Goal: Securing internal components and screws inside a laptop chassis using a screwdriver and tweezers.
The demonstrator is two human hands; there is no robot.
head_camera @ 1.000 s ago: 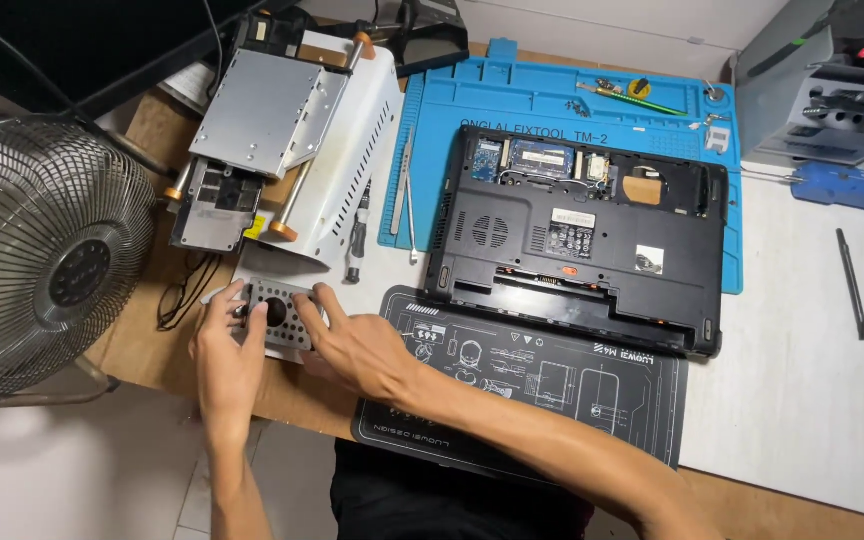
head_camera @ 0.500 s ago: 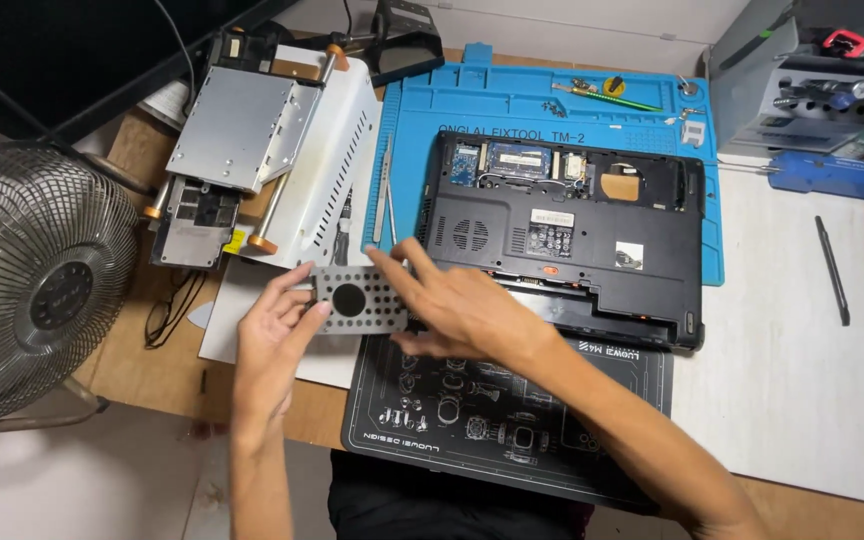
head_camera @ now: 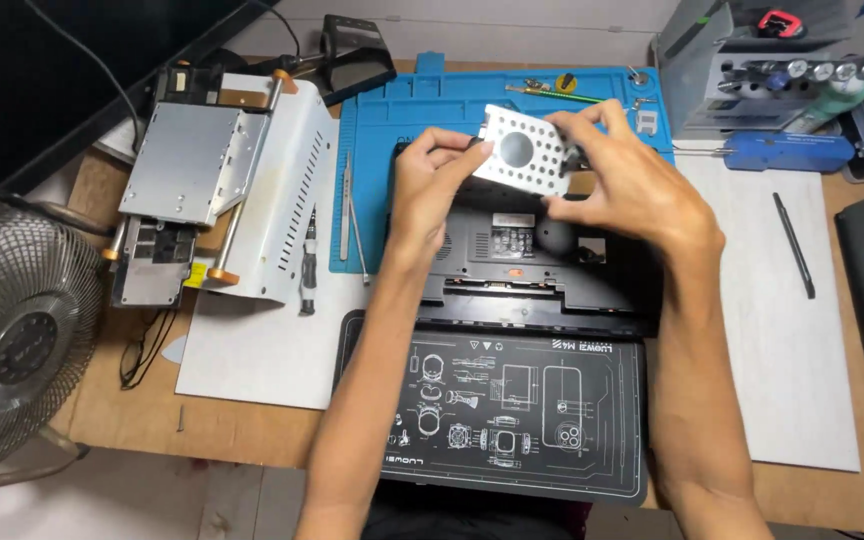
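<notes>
Wooden surface [head_camera: 252,430], cluttered. Blue work mat [head_camera: 392,130] at top centre; black laptop base [head_camera: 542,270], underside up, lies on its lower part. Black printed mat [head_camera: 512,410] sits just below the laptop. White perforated metal chassis [head_camera: 252,190] to the left, fan [head_camera: 22,330] at far left edge. Both hands raised above the laptop: left hand [head_camera: 432,185] and right hand [head_camera: 627,175] each pinch an edge of a perforated metal bracket [head_camera: 525,152], held off the surface, tilted. Black pen [head_camera: 794,245] lies well apart, right.
</notes>
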